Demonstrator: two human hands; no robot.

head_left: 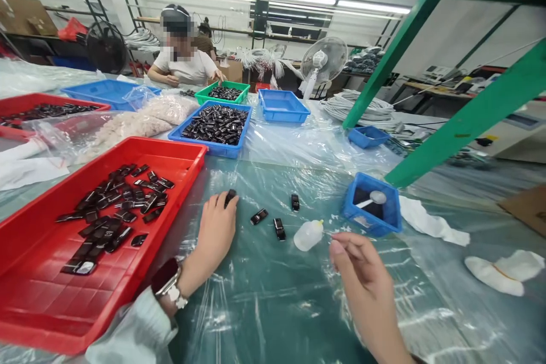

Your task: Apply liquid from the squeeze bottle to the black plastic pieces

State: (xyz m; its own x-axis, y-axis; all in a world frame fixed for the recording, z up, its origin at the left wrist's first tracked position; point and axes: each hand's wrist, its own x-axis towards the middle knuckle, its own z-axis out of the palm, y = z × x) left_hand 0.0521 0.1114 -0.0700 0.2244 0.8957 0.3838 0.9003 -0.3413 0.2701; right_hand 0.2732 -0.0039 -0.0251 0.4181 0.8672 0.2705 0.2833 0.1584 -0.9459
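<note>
My left hand [216, 222], with a watch on its wrist, rests on the plastic-covered table and grips a small glossy black plastic part [231, 197] at its fingertips. To the right of it lie three similar parts: one black part [259, 216], a second black part [279, 228] and a third black part [295, 202]. A translucent squeeze bottle [309, 235] with a yellowish tip lies tilted near them. Just right of its tip, my right hand [362, 278] hovers with thumb and index finger pinched. Whatever it may hold is too small to make out.
Many black parts lie in the long red tray [170, 145] at left and the blue tray [230, 151] ahead. A small blue bin [394, 210] holds a light-coloured scoop. White finger-shaped cloths [433, 222] lie at right, near a green post [469, 119]. A person [185, 65] sits opposite.
</note>
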